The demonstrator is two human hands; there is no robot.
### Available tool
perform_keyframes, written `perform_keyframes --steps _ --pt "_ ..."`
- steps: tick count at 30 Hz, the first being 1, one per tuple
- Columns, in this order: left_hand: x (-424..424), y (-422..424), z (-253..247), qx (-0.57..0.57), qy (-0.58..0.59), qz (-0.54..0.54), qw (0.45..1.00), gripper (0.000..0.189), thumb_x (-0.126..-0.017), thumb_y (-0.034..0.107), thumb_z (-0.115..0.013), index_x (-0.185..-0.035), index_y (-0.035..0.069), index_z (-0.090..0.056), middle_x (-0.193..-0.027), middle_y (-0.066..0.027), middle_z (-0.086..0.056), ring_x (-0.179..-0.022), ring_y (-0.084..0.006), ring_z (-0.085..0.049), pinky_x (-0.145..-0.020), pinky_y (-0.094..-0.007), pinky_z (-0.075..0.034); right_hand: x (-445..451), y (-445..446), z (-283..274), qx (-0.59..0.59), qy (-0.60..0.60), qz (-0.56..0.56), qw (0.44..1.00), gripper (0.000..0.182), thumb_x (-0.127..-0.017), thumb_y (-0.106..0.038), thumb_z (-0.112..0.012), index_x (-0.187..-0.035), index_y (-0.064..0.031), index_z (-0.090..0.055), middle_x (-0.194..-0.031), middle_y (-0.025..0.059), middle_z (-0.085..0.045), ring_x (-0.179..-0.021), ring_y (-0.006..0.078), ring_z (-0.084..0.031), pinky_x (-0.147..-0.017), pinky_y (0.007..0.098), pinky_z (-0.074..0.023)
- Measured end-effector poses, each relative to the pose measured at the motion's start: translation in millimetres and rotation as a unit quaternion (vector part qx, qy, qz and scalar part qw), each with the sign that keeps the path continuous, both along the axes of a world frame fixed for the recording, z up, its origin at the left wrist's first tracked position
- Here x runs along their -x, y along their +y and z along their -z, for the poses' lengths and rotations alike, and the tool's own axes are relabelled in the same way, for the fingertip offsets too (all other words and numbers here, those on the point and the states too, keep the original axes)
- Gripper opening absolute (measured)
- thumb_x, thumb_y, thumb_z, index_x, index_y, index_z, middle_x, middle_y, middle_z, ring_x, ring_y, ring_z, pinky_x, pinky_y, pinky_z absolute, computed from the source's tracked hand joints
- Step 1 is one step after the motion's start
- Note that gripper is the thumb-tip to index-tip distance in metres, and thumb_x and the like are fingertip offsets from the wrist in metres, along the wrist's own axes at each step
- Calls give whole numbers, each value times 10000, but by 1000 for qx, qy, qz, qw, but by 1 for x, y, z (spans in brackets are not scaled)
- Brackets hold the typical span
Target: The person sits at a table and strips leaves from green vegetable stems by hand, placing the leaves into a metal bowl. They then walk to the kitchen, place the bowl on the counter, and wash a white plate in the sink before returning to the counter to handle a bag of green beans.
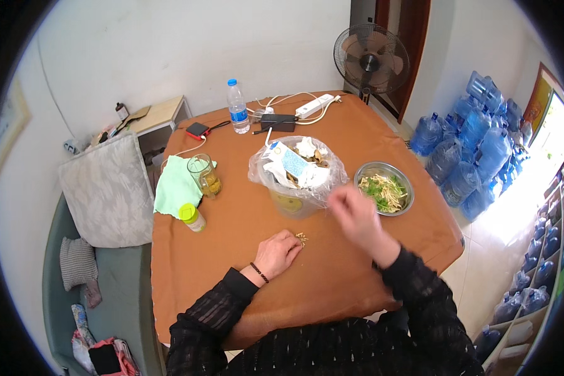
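Note:
My left hand [277,253] rests on the brown tablecloth [338,286], fingers curled at a small heap of thin pale pieces [301,238]. Whether the fingers pinch any of them is hidden. Blurred by motion, my right hand [357,218] hovers above the cloth between a bin and a metal bowl [410,197]; its fingertips are too smeared to show a hold. Inside the bowl lie short pale strips and green leaves [383,191]. The plastic-lined bin [291,204] stands upright, heaped with crumpled tissues, brown scraps and a drink carton with a straw [287,159].
Left on the table are a glass mug [206,176], a green cloth [176,183] and a green-lidded jar [192,218]. Behind the bin stand a water bottle [238,108], a black adapter [278,122] and a power strip [314,106]. A fan [370,61] stands beyond.

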State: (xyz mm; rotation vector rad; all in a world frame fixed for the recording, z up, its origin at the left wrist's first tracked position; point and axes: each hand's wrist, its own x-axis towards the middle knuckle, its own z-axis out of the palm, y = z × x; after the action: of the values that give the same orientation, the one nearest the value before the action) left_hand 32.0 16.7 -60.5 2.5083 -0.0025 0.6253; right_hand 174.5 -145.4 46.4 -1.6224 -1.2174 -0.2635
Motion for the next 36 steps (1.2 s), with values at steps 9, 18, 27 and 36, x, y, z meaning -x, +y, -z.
perform_keyframes --steps 9,18,27,36 --pt "5 -2 -9 59 -49 -5 997 83 -836 125 -648 -889 62 -642 -911 -87 -620 -798 -300 -626 -690 -373 -513 -28 36 -12 -46 -179 59 981 65 -816 -42 -651 -874 -16 -637 -821 115 -620 -754 298 -603 -680 358 -485" --pt "-4 -3 11 120 -39 21 992 105 -875 56 -620 -975 25 -620 -884 -125 -668 -789 -253 -665 -692 -316 -522 25 6 86 145 0 -70 987 88 -808 -100 -668 -871 -48 -635 -805 113 -613 -759 312 -616 -684 390 -500" --pt "-4 -4 3 309 -41 -31 950 184 -866 23 -627 -1041 15 -571 -894 -114 -658 -776 -191 -651 -690 -291 -523 11 7 39 -2 -17 18 1000 55 -836 -70 -661 -857 -27 -633 -770 117 -619 -705 280 -613 -620 352 -490" --pt "2 7 -14 131 -108 -52 984 180 -833 18 -638 -1010 18 -604 -899 -116 -594 -748 -230 -592 -676 -311 -489 -51 45 -24 -13 -249 129 960 65 -819 -92 -650 -847 -33 -645 -844 84 -631 -810 270 -603 -712 379 -472"
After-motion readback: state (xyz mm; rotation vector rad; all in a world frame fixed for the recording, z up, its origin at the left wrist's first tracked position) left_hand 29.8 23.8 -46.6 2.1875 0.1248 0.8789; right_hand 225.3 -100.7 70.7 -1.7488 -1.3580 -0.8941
